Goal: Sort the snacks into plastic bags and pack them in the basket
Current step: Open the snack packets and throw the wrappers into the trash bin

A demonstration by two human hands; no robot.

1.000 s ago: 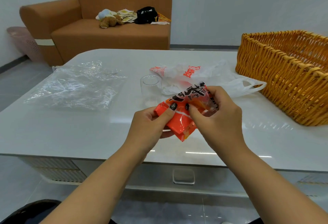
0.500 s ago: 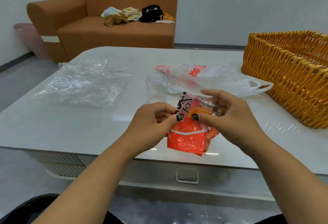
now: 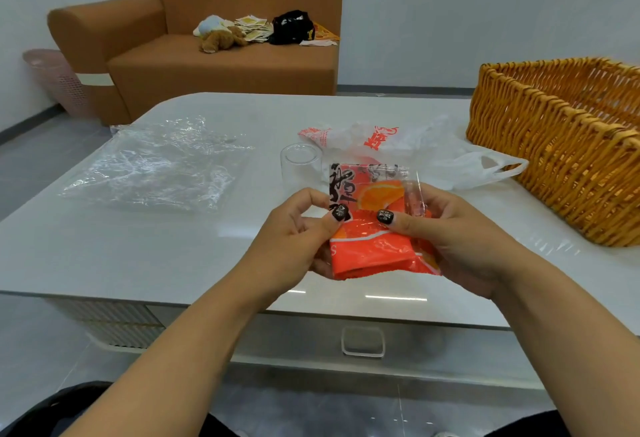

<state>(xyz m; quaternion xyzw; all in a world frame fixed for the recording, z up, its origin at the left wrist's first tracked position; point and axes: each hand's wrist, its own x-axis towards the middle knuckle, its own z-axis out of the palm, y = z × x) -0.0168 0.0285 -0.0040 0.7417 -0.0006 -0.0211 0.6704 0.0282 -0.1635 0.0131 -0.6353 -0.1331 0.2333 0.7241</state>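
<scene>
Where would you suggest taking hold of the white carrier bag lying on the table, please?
Probably by the handle loop of the white carrier bag, coming from the right, basket side. The loop lies open and flat on the table, pointing toward the basket, clear of the upturned glass.

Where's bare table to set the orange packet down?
Bare patches: the near strip between the clear plastic sheet and both hands' grip on the orange snack packet; the far table edge. Crowded: the glass, white bag and basket cluster on the right.
</scene>
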